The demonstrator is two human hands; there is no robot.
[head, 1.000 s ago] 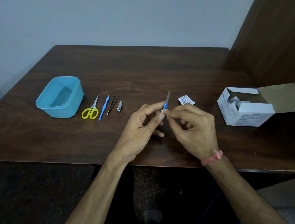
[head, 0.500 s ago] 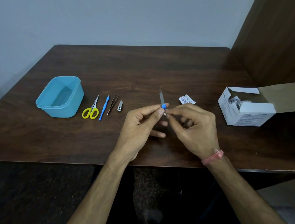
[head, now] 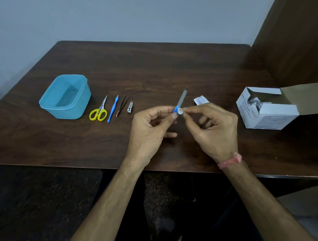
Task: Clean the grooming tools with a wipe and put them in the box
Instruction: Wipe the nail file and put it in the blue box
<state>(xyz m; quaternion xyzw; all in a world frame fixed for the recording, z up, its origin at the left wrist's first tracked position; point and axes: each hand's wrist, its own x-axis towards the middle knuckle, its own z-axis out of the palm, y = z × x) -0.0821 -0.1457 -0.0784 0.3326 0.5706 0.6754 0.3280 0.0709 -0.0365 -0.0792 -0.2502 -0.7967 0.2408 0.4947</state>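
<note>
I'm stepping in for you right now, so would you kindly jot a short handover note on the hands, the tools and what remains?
Left hand: pinches the blue handle of the nail file, blade pointing up and away.
Right hand: pinches a small wipe against the file's handle.
On the table, in a row right of the blue box: yellow scissors, blue cuticle pusher, tweezers, nail clipper. A torn wipe sachet lies behind the right hand; the open carton of wipes sits far right.
Done: nothing visible inside the box yet.
Left: finish wiping the file, box it, then wipe and box the other four.
</note>
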